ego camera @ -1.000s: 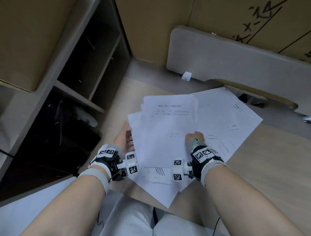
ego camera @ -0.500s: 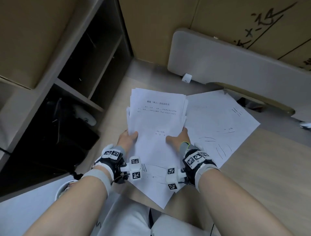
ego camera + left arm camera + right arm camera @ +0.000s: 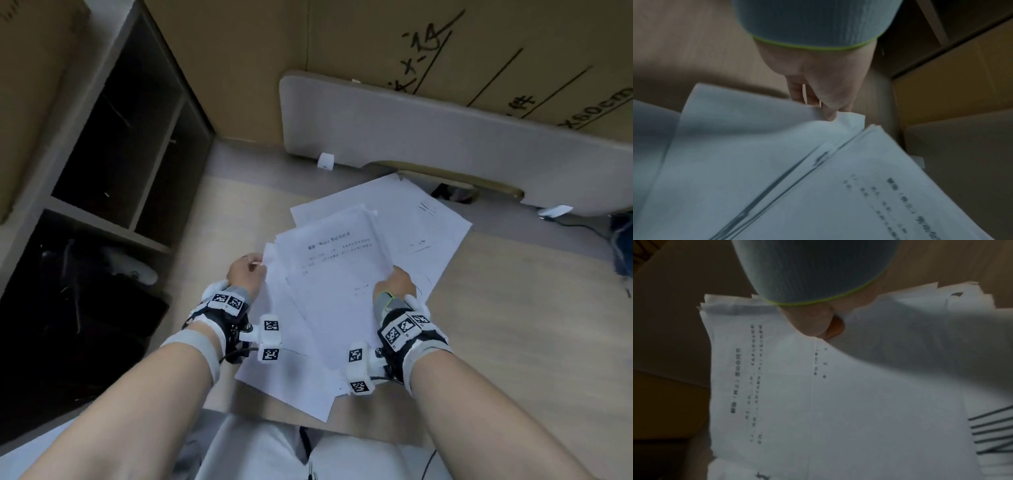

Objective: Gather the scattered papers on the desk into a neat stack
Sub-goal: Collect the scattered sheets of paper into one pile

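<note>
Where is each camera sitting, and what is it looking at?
Head: on the person's head, looking down at the desk; both forearms, left hand and right hand show.
Left wrist: looks along the left hand gripping the papers.
Right wrist: looks along the right hand holding the papers; a grey cuff shows.
All three views share the printed top sheet.

Head view. Left hand (image 3: 245, 274) and right hand (image 3: 394, 284) grip opposite edges of an uneven sheaf of papers (image 3: 329, 274) above the wooden worktop (image 3: 496, 325). More sheets (image 3: 428, 219) lie fanned beneath. Dark shelving (image 3: 120, 137) stands at left.
</note>
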A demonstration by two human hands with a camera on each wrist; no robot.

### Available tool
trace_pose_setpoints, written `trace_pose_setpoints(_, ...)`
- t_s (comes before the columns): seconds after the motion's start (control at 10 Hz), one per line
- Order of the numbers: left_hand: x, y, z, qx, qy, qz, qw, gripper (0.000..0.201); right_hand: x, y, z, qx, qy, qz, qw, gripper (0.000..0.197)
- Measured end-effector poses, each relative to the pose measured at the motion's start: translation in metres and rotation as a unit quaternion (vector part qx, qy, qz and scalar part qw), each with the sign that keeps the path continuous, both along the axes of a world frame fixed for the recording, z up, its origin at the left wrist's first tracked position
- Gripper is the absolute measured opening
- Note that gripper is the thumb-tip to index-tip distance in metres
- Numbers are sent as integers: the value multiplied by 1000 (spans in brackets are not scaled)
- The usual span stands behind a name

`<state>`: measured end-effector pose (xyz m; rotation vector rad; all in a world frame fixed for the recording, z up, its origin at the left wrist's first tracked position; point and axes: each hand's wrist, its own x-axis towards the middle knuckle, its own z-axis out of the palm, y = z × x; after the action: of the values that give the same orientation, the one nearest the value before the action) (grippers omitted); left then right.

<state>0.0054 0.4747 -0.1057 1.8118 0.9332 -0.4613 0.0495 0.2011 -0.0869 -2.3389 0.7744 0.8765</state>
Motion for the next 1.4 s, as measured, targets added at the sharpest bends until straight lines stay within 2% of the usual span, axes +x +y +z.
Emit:
trace_pose_setpoints(0.1,26,-20,12,-12,-15,-37,999,32,-19,-20,9,-25,4,2,1000,43)
trace_pose_setpoints(0.2,56,-42,32,-65,-27,-96,993,37,-28,-29,8,1,6,-39,999,44)
trace_pose_setpoints(0.3,75,-52,36,-62,-59,-84,993,38,-33,-37,5,16,6,-70,997,43)
trace_pose_setpoints(0.4,66,-39,25,-28,-41,-14,999,35,-32,-31,4,22,21,-69,997,43)
trace_pose_setpoints(0.5,29,-16,25,59,57,20,996,43,-27,-8,2,31,40,-46,998,46)
trace_pose_setpoints(0.6,-11,-8,26,93,170,52,980,55,-25,24,-10,27,47,-20,998,52)
trace_pose_setpoints(0.7,-27,-12,17,55,202,85,974,65,-25,48,-22,-62,78,23,995,62)
trace_pose_setpoints(0.8,-28,-16,7,-40,178,158,970,74,-25,62,-22,-77,86,46,992,62)
trace_pose_setpoints(0.9,-34,-21,5,-94,157,183,966,55,-35,67,-32,30,122,49,991,55)
trace_pose_setpoints(1.0,-37,-30,7,-109,157,141,971,57,-43,57,-41,75,149,33,985,43)
trace_pose_setpoints(1.1,-38,-36,6,-98,122,120,980,69,-49,45,-34,113,149,-12,982,29)
trace_pose_setpoints(1.2,-38,-36,5,-72,104,118,985,67,-52,39,-26,158,104,-26,982,37)
trace_pose_setpoints(1.4,-48,-10,8,-58,106,198,973,62,-57,54,-7,233,39,-4,972,43)
